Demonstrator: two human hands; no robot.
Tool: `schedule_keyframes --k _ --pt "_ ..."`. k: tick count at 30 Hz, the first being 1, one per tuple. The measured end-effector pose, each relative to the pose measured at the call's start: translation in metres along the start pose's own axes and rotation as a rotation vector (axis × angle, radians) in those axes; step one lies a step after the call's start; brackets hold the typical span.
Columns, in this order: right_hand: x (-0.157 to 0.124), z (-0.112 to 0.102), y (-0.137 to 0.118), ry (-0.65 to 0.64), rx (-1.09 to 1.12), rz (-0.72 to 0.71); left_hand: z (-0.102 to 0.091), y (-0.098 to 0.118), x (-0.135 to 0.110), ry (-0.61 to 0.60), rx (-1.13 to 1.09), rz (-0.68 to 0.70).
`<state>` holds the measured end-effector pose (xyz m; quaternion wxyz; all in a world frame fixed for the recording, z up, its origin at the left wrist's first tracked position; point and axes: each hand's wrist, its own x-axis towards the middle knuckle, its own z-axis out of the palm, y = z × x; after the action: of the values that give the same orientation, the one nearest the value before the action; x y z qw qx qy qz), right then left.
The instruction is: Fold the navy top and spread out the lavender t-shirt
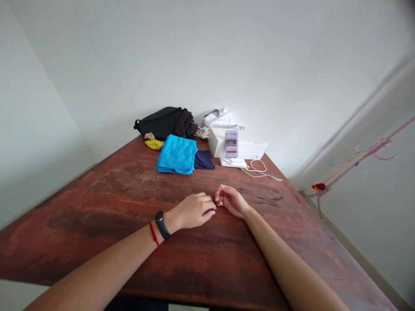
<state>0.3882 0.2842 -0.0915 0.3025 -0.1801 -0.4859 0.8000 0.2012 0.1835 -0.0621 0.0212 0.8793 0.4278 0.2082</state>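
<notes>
My left hand [194, 210] rests palm down on the brown wooden table [106, 190], its fingers loosely bent and a small gap showing between thumb and forefinger. A dark wristband [162, 224] and a red string bracelet [154, 234] are on that wrist. Close to its fingertips, my right hand [232, 202] lies on its side, half curled, with nothing visible in it. Beyond both hands sits a folded bright blue cloth [177, 154]. A dark navy cloth [204, 160] lies partly beneath or beside it; which one I cannot tell.
At the back are a black bag [162, 123], a yellow item [153, 144], a white box [253, 144] and white fabric [223, 117]. A phone [231, 144] stands against the box by a white device [233, 162] and cable [264, 173]. A pink rack [363, 155] stands right.
</notes>
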Motion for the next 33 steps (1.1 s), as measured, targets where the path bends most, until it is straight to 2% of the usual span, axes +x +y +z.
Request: schedule_keyframes --k 5,9,14,20,23,27,33 --pt "0.004 0.004 0.004 0.044 -0.092 -0.009 0.002 0.018 -0.003 -0.054 -0.018 0.054" --pt "0.005 0.009 0.004 0.069 -0.149 0.003 0.005 0.023 -0.006 -0.07 -0.05 0.082" --pt "0.003 0.013 0.006 0.083 -0.184 -0.026 0.002 0.021 -0.005 -0.075 -0.085 0.059" --pt "0.002 0.018 0.009 0.125 -0.363 -0.055 -0.001 0.017 -0.003 -0.054 -0.172 0.045" --pt "0.002 0.02 0.01 0.144 -0.525 -0.103 -0.002 0.015 -0.003 -0.026 -0.241 0.019" --pt "0.002 0.023 0.011 0.156 -0.751 -0.178 -0.003 0.01 -0.005 0.037 -0.359 -0.095" --pt "0.0 0.023 0.011 0.128 -0.767 -0.164 -0.005 0.007 -0.005 0.037 -0.382 -0.13"
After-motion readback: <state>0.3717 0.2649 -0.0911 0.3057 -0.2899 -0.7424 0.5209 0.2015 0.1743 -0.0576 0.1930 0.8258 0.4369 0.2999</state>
